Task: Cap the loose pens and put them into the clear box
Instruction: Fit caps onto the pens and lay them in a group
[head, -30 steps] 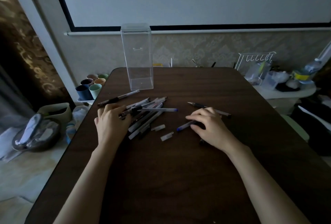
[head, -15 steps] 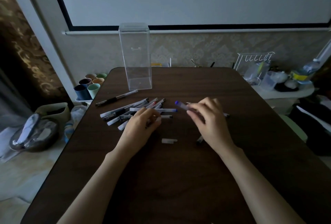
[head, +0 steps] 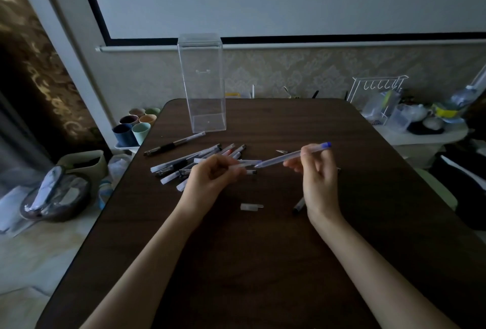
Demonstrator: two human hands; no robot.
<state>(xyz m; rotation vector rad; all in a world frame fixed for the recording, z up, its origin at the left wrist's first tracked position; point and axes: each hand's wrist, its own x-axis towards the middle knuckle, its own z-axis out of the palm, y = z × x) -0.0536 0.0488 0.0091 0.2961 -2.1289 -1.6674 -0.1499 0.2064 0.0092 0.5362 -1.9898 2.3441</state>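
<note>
My right hand [head: 317, 176] holds a clear pen with a blue end [head: 286, 157] above the dark table, its tip pointing left. My left hand [head: 210, 181] pinches a small clear cap [head: 240, 166] just left of that tip; cap and tip are nearly touching. A pile of several loose pens [head: 200, 161] lies behind my left hand. One black-grip pen [head: 175, 143] lies apart near the tall clear box [head: 203, 86], which stands upright at the table's far left. A loose clear cap [head: 251, 206] and a black pen [head: 298, 206] lie near my right wrist.
The dark wooden table [head: 263, 263] ends in a rounded far edge. Coloured cups [head: 136, 124] stand off its left edge on a low shelf. A white wire rack [head: 376, 94] and plastic clutter sit on a side unit to the right. A small metal tip [head: 281, 151] lies mid-table.
My right hand has lifted the blue-ended pen and turned its tip to the left. My left hand has left the pile with a cap and come up to the pen's tip.
</note>
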